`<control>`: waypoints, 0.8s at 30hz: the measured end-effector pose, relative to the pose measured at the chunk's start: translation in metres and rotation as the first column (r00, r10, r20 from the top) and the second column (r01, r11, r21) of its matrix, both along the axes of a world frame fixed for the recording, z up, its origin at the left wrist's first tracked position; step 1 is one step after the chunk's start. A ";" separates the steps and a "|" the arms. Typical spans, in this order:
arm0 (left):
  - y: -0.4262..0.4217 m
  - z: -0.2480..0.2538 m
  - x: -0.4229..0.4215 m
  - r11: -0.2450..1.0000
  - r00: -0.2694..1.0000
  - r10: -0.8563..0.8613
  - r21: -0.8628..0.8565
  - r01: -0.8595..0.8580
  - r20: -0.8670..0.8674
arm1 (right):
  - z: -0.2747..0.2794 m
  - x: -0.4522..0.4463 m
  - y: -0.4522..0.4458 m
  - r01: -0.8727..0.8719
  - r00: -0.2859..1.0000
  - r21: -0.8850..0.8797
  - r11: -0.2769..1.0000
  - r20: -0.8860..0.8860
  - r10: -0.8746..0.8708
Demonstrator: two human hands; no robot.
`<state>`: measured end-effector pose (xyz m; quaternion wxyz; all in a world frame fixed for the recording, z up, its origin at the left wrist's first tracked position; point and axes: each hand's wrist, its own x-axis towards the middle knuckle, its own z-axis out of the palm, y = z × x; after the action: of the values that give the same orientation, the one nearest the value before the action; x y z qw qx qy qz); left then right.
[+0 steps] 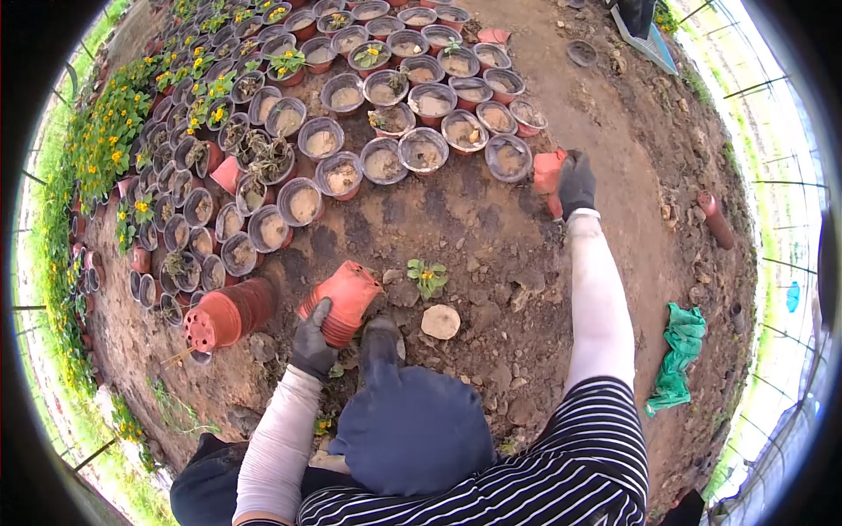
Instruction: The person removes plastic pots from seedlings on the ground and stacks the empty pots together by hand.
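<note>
My left hand, in a dark glove, is closed around a short stack of nested terracotta-coloured plastic pots, tilted with their bases up and away from me. My right hand, gloved as well, reaches far forward and grips a crumpled-looking reddish plastic pot at the right end of the pot rows. Its fingers are partly hidden behind the hand. A taller stack of nested pots lies on the soil left of my left hand. Nearest my right hand stands a soil-filled pot.
Rows of soil-filled pots spread ahead and left, some with yellow flowers. A small green plant and a pale round lump sit on bare soil before me. At right lie a green cloth or bag and a reddish pot stack.
</note>
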<state>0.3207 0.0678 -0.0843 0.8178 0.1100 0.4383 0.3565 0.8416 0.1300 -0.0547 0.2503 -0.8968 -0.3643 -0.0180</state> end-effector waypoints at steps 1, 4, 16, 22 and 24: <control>0.002 0.004 0.000 1.000 1.000 0.000 0.007 0.000 0.001 | 0.009 -0.011 -0.011 -0.048 0.996 0.236 0.971 -0.059 0.064; 0.001 0.022 0.003 0.999 0.999 0.029 -0.035 -0.028 0.031 | 0.032 -0.051 -0.042 -0.180 0.978 0.446 0.877 -0.013 0.207; -0.028 0.039 -0.013 0.999 0.999 0.032 0.044 -0.031 -0.015 | -0.003 -0.144 -0.086 -0.304 0.930 0.175 0.936 -0.159 0.332; -0.025 0.046 -0.011 0.956 0.981 -0.067 0.270 0.116 -0.181 | -0.076 -0.111 -0.103 -0.384 0.923 -0.513 0.768 -0.182 0.340; -0.026 0.039 -0.020 0.946 0.978 -0.088 0.291 0.141 -0.189 | -0.075 -0.109 -0.097 -0.452 0.874 -0.579 0.678 -0.137 0.466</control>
<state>0.3006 0.0419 -0.0456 0.7693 0.2901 0.4407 0.3603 0.7330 0.0331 -0.1301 -0.0513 -0.8083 -0.5669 0.1506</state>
